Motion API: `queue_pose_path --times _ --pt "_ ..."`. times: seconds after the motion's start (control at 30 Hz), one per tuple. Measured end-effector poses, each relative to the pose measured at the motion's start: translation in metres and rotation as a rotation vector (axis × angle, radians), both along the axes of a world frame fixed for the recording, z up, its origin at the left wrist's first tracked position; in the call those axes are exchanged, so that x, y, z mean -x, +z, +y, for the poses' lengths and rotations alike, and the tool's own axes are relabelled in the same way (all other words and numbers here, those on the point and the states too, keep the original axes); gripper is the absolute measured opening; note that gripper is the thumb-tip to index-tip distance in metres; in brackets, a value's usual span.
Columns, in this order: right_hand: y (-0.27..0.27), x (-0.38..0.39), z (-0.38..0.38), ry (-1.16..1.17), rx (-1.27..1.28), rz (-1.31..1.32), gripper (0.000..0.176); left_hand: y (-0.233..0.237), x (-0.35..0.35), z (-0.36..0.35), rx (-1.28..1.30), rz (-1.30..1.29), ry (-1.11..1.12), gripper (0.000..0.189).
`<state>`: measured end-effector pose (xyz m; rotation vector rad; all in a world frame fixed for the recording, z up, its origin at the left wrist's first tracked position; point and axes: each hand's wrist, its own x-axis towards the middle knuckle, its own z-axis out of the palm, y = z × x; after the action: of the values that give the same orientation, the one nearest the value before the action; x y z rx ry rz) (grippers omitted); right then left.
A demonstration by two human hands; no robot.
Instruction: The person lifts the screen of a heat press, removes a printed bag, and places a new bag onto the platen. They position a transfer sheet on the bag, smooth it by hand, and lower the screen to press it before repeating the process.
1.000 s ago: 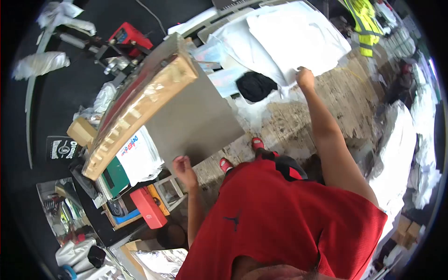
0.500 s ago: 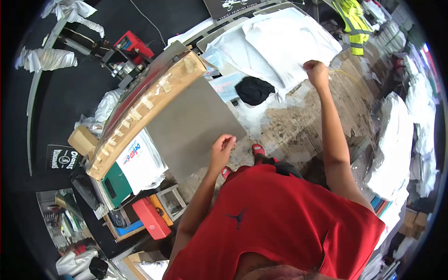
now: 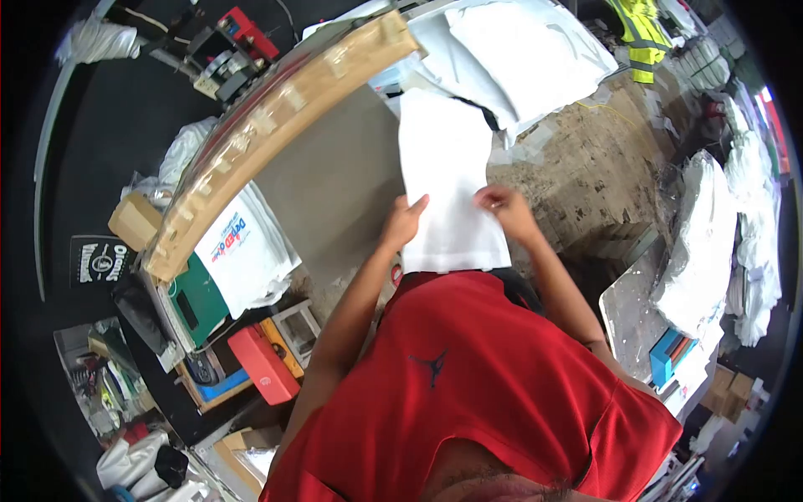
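A white shirt (image 3: 447, 159), folded into a long narrow shape, hangs in front of my body with its hemmed edge toward me. My left hand (image 3: 405, 222) grips its left edge, thumb on the front of the cloth. At the right edge my right hand (image 3: 510, 212) is closed, its fingertips pinched against the fabric. Beyond it, a pile of white shirts (image 3: 535, 63) lies on a flat surface. The black cloth beside the pile is mostly covered by the shirt. To the left is a flat grey board (image 3: 335, 176).
A long taped cardboard edge (image 3: 284, 109) rises left of the board. Printed white shirts (image 3: 247, 251) lie stacked below it, near a red box (image 3: 263, 364). Wrapped white bundles (image 3: 698, 251) stand at right, a hi-vis vest (image 3: 642, 38) at the back.
My right hand has come back from the white pile toward my body. A folded white shirt is now between my hands, and my left hand has closed on its edge.
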<state>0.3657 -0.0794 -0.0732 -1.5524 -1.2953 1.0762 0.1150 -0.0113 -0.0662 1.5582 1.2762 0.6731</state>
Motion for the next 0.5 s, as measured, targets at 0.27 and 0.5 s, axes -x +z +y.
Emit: queue_pose_path --times 0.27,0.5 --pt "-0.029 0.02 0.017 0.235 0.605 -0.059 0.062 -0.054 0.175 -0.026 0.39 -0.672 0.72 0.043" --pt "-0.011 0.085 0.065 0.238 0.233 0.078 0.036 -0.024 0.217 0.026 0.359 -0.525 0.712 0.057"
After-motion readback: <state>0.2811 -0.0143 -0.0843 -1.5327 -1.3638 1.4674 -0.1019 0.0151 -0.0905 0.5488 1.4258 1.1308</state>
